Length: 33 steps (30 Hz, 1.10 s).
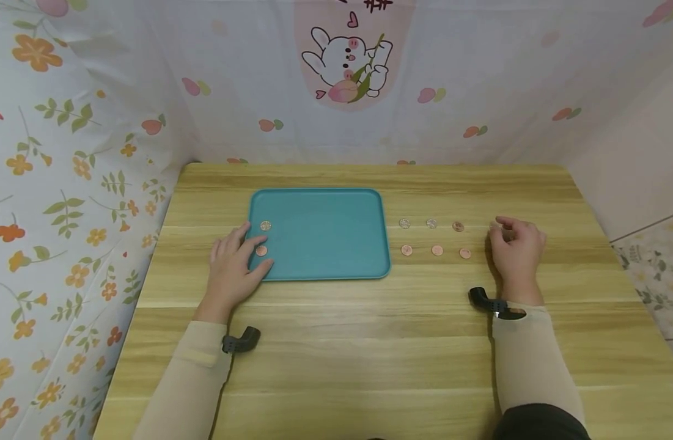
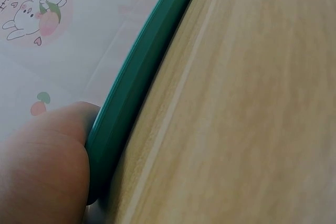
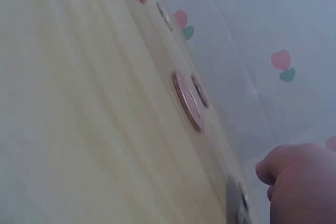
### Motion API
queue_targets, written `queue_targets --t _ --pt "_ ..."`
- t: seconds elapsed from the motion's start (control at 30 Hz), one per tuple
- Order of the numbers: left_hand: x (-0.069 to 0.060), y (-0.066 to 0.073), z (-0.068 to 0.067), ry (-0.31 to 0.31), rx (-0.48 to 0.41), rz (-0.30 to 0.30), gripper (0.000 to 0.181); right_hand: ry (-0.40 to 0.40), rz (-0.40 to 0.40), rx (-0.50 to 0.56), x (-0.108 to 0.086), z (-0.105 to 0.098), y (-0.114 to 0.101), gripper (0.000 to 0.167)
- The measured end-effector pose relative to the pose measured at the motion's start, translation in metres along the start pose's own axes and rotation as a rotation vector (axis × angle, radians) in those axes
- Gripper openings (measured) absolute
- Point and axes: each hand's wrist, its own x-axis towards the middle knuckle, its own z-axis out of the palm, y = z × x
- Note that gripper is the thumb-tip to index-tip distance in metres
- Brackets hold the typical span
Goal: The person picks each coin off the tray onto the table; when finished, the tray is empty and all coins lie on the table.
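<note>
My left hand (image 1: 231, 269) rests over the left rim of a teal tray (image 1: 325, 235), its fingers spread. In the left wrist view the thumb (image 2: 44, 169) touches the tray's edge. Inside the tray, close to these fingers, lie a silvery coin (image 1: 266, 225) and a copper coin (image 1: 261, 250). On the right, my right hand (image 1: 516, 253) rests on the table with loosely curled fingers, beside two rows of coins. The nearest ones are a dark copper coin (image 1: 458, 226) and a brighter copper coin (image 1: 465, 253). A blurred greyish shape (image 3: 236, 203) appears beside that hand; its kind is unclear.
Between tray and right hand lie two silvery coins (image 1: 404, 223) in the back row and more copper coins (image 1: 437, 250) in front. Everything stands on a wood-grain table (image 1: 358, 342). A printed white cloth (image 1: 231, 79) hangs behind its far edge.
</note>
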Motion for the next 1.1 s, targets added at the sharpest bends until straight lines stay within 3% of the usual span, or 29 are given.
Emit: queue_targets --t 0.1,0.2,0.47,0.77,1.1 --pt "0.000 0.001 0.000 -0.004 -0.001 -0.005 0.053 0.058 -0.174 0.042 -0.005 0.011 -0.011 0.020" --pt "0.000 0.000 -0.001 -0.002 0.005 -0.006 0.053 0.051 -0.337 0.085 -0.016 0.029 -0.033 0.020" --pt "0.001 0.000 0.000 -0.002 -0.001 0.000 0.054 -0.220 -0.579 0.140 -0.050 0.071 -0.099 0.017" --pt "0.001 0.000 0.000 -0.008 0.005 -0.011 0.055 -0.270 -0.612 0.201 -0.066 0.100 -0.141 0.033" --pt "0.002 -0.001 0.001 -0.021 0.015 -0.024 0.060 -0.357 -0.667 0.186 -0.093 0.128 -0.192 0.019"
